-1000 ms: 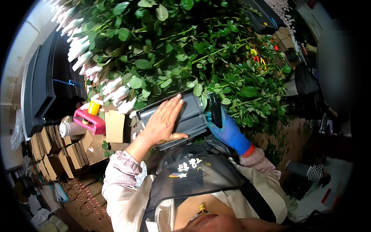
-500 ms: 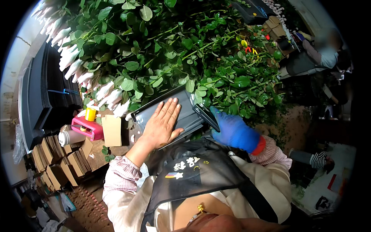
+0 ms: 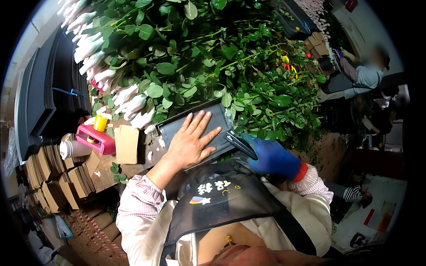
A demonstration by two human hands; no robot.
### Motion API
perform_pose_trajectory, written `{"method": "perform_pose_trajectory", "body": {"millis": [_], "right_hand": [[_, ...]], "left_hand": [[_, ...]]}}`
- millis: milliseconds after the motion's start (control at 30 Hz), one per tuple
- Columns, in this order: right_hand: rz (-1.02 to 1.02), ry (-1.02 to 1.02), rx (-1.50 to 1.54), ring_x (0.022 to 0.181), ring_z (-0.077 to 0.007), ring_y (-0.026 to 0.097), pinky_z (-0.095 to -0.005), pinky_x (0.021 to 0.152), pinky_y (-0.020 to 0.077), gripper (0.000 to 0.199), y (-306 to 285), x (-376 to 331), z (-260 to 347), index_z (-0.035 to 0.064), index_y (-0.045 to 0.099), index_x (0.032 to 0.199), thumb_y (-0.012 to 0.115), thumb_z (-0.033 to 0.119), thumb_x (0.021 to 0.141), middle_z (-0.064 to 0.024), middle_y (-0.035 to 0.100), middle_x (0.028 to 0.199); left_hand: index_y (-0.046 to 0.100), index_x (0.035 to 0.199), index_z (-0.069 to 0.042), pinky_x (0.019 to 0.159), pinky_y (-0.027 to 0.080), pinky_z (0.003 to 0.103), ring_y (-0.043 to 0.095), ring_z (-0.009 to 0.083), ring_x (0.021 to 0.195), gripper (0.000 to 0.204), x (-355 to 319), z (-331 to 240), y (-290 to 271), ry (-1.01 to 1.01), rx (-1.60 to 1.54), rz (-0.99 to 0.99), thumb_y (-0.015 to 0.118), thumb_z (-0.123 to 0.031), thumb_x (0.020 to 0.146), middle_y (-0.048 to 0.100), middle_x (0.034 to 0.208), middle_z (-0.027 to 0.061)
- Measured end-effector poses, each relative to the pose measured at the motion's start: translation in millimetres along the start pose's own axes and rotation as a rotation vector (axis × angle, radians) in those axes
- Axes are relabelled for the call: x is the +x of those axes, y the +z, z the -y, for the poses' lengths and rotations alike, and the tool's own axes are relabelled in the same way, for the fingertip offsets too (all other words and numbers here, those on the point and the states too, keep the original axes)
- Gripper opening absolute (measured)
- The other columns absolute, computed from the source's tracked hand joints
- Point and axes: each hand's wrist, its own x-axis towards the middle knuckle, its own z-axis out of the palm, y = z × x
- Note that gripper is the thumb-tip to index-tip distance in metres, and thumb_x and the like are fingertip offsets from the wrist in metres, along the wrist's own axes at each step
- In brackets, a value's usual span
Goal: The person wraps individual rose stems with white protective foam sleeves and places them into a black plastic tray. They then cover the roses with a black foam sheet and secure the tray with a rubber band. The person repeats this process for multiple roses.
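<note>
While pressing the bare left hand (image 3: pixel 188 144) flat on the dark tray (image 3: pixel 218 116), with fingers spread and nothing in its grasp, holds a black tool (image 3: pixel 241 145) in the blue-gloved right hand (image 3: pixel 276 158), closed round it, with its tip at the tray's right end. Cannot tell contact there from mere closeness. Has the tray slanting between the black apron (image 3: pixel 222 208) on the near side and leafy stems (image 3: pixel 279 95) on the far side. At the stems' left end, see white-wrapped heads (image 3: pixel 91 55). Farther left, see a brown card (image 3: pixel 127 144), a pink dispenser (image 3: pixel 108 145), a yellow roll (image 3: pixel 100 123), a cup (image 3: pixel 76 149), cardboard (image 3: pixel 49 162) and a dark stack (image 3: pixel 57 80) bound with a blue strap (image 3: pixel 70 92). Far right, see another person (image 3: pixel 370 77).
</note>
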Motion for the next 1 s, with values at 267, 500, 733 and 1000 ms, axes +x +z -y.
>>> {"method": "perform_pose_trajectory", "body": {"millis": [267,500,733,1000], "right_hand": [[0.013,0.206,-0.104,0.095,-0.0412,0.068,-0.0485,0.08,0.055,0.079,-1,19,18,-0.0077,0.033,0.148,0.064,0.033,0.087,-0.0275,0.067,0.109],[0.158,0.4,-0.306,0.098,-0.0396,0.068,-0.0468,0.086,0.0544,0.078,10,20,8,-0.0093,0.035,0.147,0.061,0.032,0.087,-0.0267,0.067,0.108],[0.096,0.103,0.143,0.099,-0.0436,0.066,-0.0483,0.088,0.0532,0.071,-12,18,-5,-0.0033,0.04,0.144,0.065,0.03,0.086,-0.029,0.065,0.111],[-0.066,0.129,-0.108,0.099,-0.0444,0.066,-0.0496,0.088,0.0529,0.067,36,26,-32,-0.003,0.045,0.14,0.066,0.032,0.087,-0.0293,0.064,0.112]], "left_hand": [[0.045,0.153,-0.026,0.124,0.014,0.053,0.022,0.0379,0.153,0.059,-2,1,4,-0.003,0.031,0.015,0.05,-0.053,0.1,0.028,0.163,0.0201],[0.045,0.153,-0.026,0.124,0.013,0.054,0.021,0.0378,0.153,0.06,-1,1,5,-0.003,-0.008,-0.04,0.051,-0.052,0.099,0.028,0.163,0.0197],[0.047,0.152,-0.026,0.124,0.012,0.054,0.021,0.0376,0.153,0.058,-2,2,4,-0.003,-0.028,-0.029,0.051,-0.05,0.099,0.027,0.163,0.0198],[0.049,0.15,-0.028,0.124,0.012,0.054,0.02,0.0375,0.154,0.055,-1,1,5,-0.001,-0.016,-0.02,0.05,-0.05,0.1,0.026,0.164,0.0187]]}}
